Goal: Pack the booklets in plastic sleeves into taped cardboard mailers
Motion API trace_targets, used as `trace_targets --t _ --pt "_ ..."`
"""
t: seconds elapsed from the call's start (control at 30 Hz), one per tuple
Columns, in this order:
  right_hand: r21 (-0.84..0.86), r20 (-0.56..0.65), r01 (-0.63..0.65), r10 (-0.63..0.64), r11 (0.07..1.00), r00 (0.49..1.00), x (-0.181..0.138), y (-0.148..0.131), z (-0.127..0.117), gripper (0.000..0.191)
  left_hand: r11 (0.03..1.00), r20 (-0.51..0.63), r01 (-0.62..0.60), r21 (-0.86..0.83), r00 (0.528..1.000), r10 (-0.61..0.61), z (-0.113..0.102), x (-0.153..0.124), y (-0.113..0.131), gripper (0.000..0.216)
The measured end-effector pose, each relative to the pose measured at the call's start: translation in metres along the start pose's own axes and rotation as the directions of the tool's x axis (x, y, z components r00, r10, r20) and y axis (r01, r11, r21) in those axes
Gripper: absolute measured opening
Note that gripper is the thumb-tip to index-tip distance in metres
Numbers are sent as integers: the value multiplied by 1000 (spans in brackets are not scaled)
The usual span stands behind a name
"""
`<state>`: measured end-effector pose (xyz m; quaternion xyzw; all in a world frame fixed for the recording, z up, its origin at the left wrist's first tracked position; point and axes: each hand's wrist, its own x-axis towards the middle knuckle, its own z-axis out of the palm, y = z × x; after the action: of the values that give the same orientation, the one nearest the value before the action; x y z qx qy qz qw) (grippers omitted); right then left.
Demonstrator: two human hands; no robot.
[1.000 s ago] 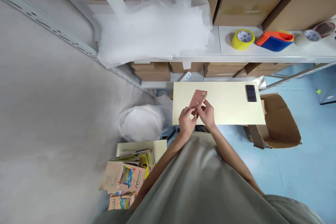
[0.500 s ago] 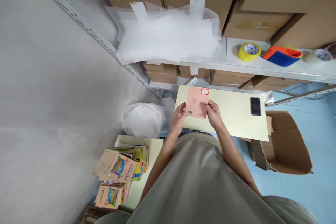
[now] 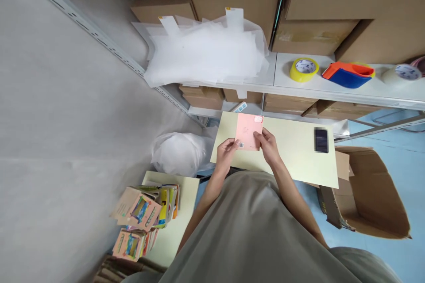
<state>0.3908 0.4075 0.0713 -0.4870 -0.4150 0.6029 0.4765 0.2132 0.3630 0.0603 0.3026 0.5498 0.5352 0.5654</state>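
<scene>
A pink book (image 3: pixel 248 131) with a barcode at its lower left and a red-framed label at its upper right is held over the pale yellow table (image 3: pixel 285 150). My left hand (image 3: pixel 226 152) grips its lower left corner, thumb on the cover. My right hand (image 3: pixel 267 143) is closed on the right edge, with the thumb pressed on the front and the fingers behind. To the left, a stack of books (image 3: pixel 142 212) with more pink covers lies on a second pale table (image 3: pixel 181 181).
A dark pixelated object (image 3: pixel 321 140) lies on the table's right side. An open cardboard box (image 3: pixel 375 194) stands on the floor at right. The shelf (image 3: pixel 282 70) ahead holds plastic bags (image 3: pixel 209 53), yellow tape (image 3: pixel 304 70) and an orange-blue tape dispenser (image 3: pixel 348 74). A white bag (image 3: pixel 177 154) sits by the wall.
My left thumb has come onto the book's lower left corner, where the hand was beside its edge before. The view has shifted slightly; my right hand keeps its hold.
</scene>
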Motion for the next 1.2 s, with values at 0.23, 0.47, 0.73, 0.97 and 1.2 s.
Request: trace_targets --t 0.23,0.47,0.73,0.97,1.2 --pt "-395 -113 241 -307 886 945 1 2 -6 45 997 -158 -57 56 985 65 10 -3 -5 58" --pt "-332 45 182 -177 925 983 -7 0 12 58 956 -109 -221 190 963 245 29 -21 -1 39" --pt "-228 81 104 -88 968 993 7 12 5 52 875 21 -324 359 940 340 23 -14 -1 39" --pt "-33 209 10 -3 999 978 10 1 -13 54 991 -146 -73 116 985 90 -18 18 9 72" --pt "-46 234 47 -35 998 972 10 7 -22 57 994 -45 -72 87 996 77 -21 21 20 61"
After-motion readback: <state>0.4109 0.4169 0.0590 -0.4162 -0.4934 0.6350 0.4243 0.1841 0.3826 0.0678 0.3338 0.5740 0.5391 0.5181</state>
